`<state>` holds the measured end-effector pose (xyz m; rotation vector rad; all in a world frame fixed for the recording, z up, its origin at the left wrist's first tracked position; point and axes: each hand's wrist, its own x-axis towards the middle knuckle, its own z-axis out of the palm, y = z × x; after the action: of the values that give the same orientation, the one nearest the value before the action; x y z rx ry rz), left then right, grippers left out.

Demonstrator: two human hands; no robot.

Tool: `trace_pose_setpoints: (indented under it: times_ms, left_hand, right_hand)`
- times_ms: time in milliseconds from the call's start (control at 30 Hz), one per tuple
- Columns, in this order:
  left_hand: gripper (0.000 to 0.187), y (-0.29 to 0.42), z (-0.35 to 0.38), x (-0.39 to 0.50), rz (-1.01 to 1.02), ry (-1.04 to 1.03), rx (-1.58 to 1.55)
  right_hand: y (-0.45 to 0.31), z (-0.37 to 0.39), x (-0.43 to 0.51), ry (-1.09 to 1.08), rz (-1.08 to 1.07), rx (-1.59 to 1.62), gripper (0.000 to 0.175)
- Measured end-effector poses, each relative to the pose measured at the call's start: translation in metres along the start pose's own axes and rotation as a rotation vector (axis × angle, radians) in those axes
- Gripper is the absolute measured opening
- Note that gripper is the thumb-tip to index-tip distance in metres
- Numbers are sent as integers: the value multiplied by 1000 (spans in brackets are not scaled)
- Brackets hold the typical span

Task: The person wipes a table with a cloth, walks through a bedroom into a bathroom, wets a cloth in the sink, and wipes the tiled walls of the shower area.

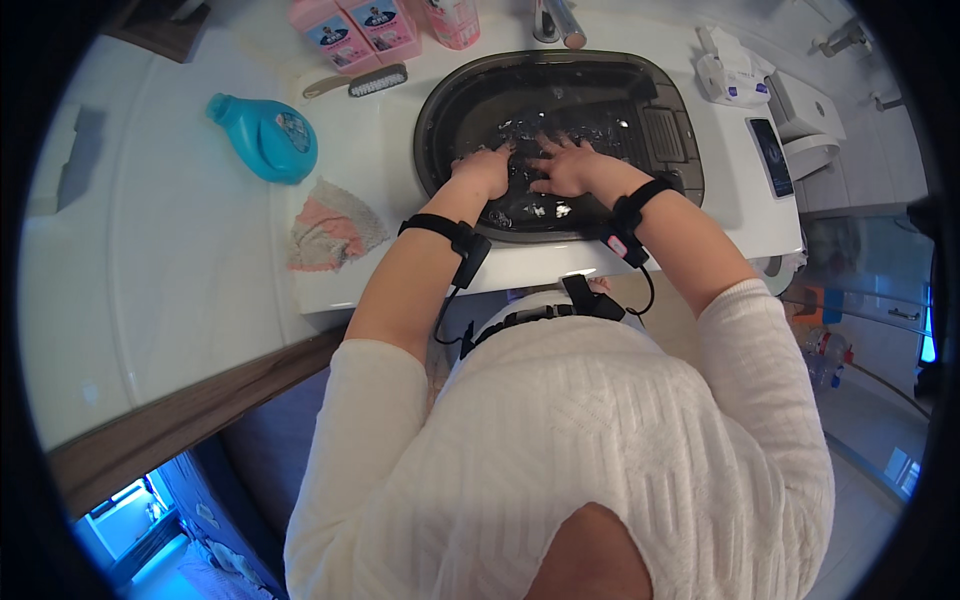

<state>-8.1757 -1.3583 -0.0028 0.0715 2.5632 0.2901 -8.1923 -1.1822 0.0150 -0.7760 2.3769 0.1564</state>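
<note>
A dark grey plastic basin (429, 176) of water stands in front of me, with a ribbed washboard panel (664, 135) at its right end. My left hand (484, 171) dips into the water left of the middle, its fingers partly bent and their tips hard to make out. Close beside it, my right hand (571, 166) is palm down with its fingers spread at the water's surface. Bubbles and bright reflections surround both hands. The water is so dark that I cannot tell whether anything lies under them.
Behind the basin rises a metal faucet (562, 26). To the left are a blue detergent bottle (274, 139), a pink-and-grey cloth (330, 229), a scrub brush (377, 79) and pink bottles (360, 34). Tissues (731, 75) and a phone (770, 157) lie right.
</note>
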Motion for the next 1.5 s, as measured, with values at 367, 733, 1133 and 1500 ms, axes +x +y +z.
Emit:
trace_pose_setpoints:
  times_ms: [367,733,1133,1500]
  left_hand:
    - [35,18,-90,-35,344,265,-1299]
    - [28,19,-65,-38,-83,211,-2221]
    - [39,27,-20,4,471,-210,-2720]
    - [30,56,-28,-3,34,628,-1461]
  right_hand:
    - [35,1,6,638,10,596,86]
    - [9,-52,-20,786,-85,1493,50]
    - [-60,-48,-43,1039,-249,589,41]
    - [-8,-58,-13,827,58,810,41]
